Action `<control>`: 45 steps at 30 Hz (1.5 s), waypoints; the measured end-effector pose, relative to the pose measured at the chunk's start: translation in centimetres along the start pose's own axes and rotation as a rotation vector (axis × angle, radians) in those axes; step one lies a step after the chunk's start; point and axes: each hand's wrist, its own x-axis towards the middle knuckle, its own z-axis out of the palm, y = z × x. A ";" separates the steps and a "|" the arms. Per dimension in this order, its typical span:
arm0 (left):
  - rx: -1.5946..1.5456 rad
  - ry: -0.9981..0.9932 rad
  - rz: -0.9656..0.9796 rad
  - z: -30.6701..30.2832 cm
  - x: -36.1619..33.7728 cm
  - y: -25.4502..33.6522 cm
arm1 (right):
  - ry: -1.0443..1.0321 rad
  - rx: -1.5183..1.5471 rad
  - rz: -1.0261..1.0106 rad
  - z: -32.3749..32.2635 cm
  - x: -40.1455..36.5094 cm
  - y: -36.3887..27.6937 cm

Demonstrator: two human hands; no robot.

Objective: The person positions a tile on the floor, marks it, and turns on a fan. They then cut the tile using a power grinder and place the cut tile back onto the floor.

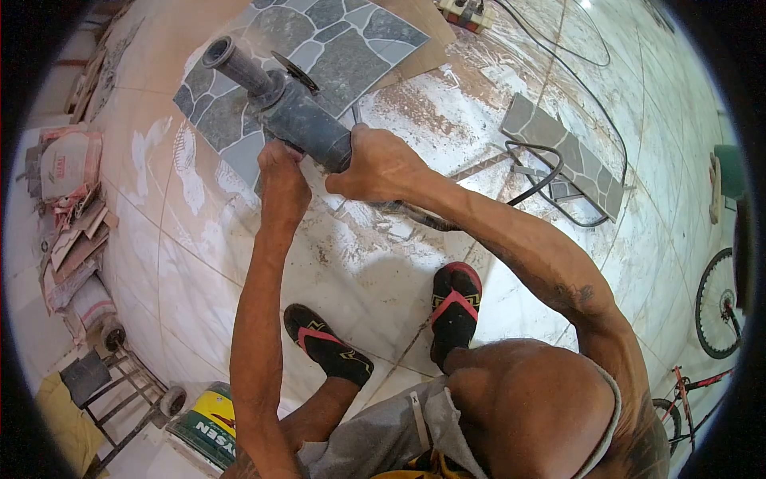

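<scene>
I hold a dark angle grinder (307,120) over a stone-patterned tile (343,68). My right hand (379,164) wraps round the rear of its body. Closed against the near side of the tool is my left hand (283,172), its fingertips partly hidden beneath the body. The thick side handle (238,65) sticks out toward the upper left, with nobody gripping it. Seen nearly edge-on, the cutting disc (295,72) stands beside the grinder's head and overlaps the tile in this view.
White dust (431,104) covers the floor round the tile. A cut tile strip (566,152) lies to the right, with a black cable (594,96) looping past it. A paint bucket (203,427) stands by my left arm. Bags and offcuts (72,231) line the left; a bicycle (718,303) is right.
</scene>
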 end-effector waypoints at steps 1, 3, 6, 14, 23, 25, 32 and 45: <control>-0.001 0.009 0.003 0.0 0.0 0.0 | -0.002 -0.003 0.021 0.0 0.0 -0.1; -0.005 0.027 0.008 0.1 0.0 0.1 | -0.004 -0.010 0.063 0.0 0.1 -0.2; 0.011 0.055 0.031 0.2 -0.1 0.3 | 0.012 -0.024 0.054 0.1 0.0 -0.1; 0.050 -0.048 -0.066 0.2 -0.3 0.5 | 0.002 -0.013 0.047 0.4 -0.2 0.4; 0.075 0.058 0.080 0.5 -0.8 0.2 | 0.015 -0.016 0.049 0.4 -0.8 0.4; 0.081 0.074 0.112 0.8 -0.9 -0.1 | 0.017 -0.013 0.049 0.5 -0.8 0.6; 0.087 0.048 0.097 0.7 -1.1 0.0 | -0.003 -0.002 0.075 0.2 -1.1 0.3; 0.096 0.053 0.110 0.6 -1.6 0.3 | -0.011 0.006 0.097 0.2 -1.8 0.4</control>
